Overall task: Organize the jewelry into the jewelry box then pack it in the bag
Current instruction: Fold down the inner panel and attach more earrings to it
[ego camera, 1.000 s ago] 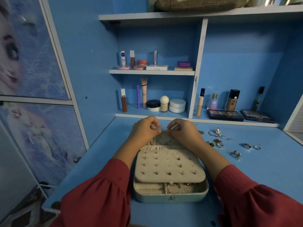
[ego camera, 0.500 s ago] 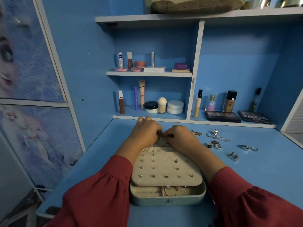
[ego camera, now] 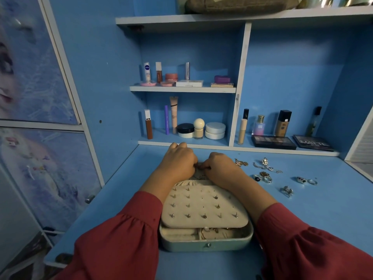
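a small green jewelry box [ego camera: 205, 242] sits open on the blue desk [ego camera: 323, 215], right in front of the person. a cream earring board [ego camera: 203, 205] lies flat over most of the box. about fourteen little studs stick up from the board, in rows. under the board's near edge one gold ring shape and a bit of chain show in the box's front part.

two hands meet at the far end of the box. the left hand [ego camera: 177, 161] is curled, with its fingers bunched tight. the right hand [ego camera: 220, 166] is curled too. their fingertips touch and pinch something tiny and dark between them, too small to tell what it is. both arms wear red sleeves [ego camera: 113, 245].

more jewelry lies loose on the desk, to the right of the box. there is one gold piece [ego camera: 241, 163] close to the right hand, one silver chain [ego camera: 266, 167], a little heap of about three rings [ego camera: 263, 177], two more rings [ego camera: 306, 180] farther right, and one sparkly silver piece [ego camera: 287, 191] nearest the person.

behind the desk, two dark flat makeup trays [ego camera: 292, 142] lie side by side on the low shelf, and two white round jars [ego camera: 215, 130] are stacked there
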`<state>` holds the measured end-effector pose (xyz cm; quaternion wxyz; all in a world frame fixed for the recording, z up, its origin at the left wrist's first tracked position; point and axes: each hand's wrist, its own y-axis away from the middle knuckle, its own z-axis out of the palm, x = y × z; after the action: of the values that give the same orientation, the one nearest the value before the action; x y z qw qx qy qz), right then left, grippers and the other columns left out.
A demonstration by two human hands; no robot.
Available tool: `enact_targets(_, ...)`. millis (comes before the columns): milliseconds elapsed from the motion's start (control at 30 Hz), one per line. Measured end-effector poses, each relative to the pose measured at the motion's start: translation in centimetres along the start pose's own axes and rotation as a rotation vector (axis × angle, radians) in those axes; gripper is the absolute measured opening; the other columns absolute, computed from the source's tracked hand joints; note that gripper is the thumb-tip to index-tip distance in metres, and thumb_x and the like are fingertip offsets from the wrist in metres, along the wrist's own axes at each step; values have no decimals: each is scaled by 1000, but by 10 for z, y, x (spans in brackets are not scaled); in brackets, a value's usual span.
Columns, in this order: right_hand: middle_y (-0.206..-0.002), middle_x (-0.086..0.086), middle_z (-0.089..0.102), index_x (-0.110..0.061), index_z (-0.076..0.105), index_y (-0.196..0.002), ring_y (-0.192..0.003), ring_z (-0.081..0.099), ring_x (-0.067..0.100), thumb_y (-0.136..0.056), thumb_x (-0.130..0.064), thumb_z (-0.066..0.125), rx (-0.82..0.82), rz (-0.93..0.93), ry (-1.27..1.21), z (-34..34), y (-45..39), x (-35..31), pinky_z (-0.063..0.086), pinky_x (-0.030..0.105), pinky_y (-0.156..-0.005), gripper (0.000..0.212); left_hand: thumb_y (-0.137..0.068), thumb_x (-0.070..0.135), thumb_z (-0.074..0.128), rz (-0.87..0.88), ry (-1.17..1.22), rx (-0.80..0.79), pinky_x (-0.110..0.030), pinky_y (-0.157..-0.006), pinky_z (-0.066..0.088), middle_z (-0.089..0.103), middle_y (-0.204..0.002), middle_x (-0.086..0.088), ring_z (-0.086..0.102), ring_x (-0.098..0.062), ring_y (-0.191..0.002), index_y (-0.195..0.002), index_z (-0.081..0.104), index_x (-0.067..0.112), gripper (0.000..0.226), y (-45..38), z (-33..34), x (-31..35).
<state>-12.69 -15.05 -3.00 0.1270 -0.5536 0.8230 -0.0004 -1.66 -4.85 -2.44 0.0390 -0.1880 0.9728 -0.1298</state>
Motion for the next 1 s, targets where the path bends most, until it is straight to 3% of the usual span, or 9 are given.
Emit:
enact_targets(100, -107, 7, 55, -27, 68, -117, -103, 53, 24, -94, -17, 45, 31, 12, -18, -1, 1, -1, 44, 34, -88, 34, -87, 16, 50, -25, 36, -1, -31, -91, 31, 47, -77, 4, 41, -20, -95, -83, 72, 19, 23, 2, -2, 0)
enact_targets(300, -99, 10, 58, -16, 74, -103, -93, 56, 26, -91, -17, 46, 85, 37, -39, 0, 3, -2, 47, 36, -82, 30, -88, 21, 52, -47, 99, -9, -33, -94, 35, 54, -82, 2, 43, -21, -97, -86, 73, 24, 21, 5, -4, -1)
enact_targets(433, -96, 9, 58, -14, 74, -99, -90, 56, 25, -90, -17, 47, 97, 37, -37, 0, 3, -2, 48, 36, -81, 29, -92, 21, 51, -28, 64, 0, -32, -94, 34, 58, -93, 3, 43, -21, -101, -98, 74, 28, 24, 5, -3, -3)
enact_targets(700, -109, 8, 56, -24, 70, -113, -103, 54, 25, -95, -20, 43, 37, 42, 13, -4, 4, -3, 45, 36, -90, 33, -98, 19, 47, 13, -17, 114, -30, -91, 30, 60, -104, 3, 42, -20, -106, -113, 70, 33, 31, 6, -3, -3)
enact_targets(1000, -112, 6, 52, -33, 63, -123, -109, 49, 24, -97, -22, 41, -3, 17, 54, -3, 4, -1, 39, 33, -89, 35, -94, 9, 46, 23, -30, 37, -31, -91, 31, 58, -104, 1, 40, -22, -105, -112, 70, 26, 35, 5, 1, -3)
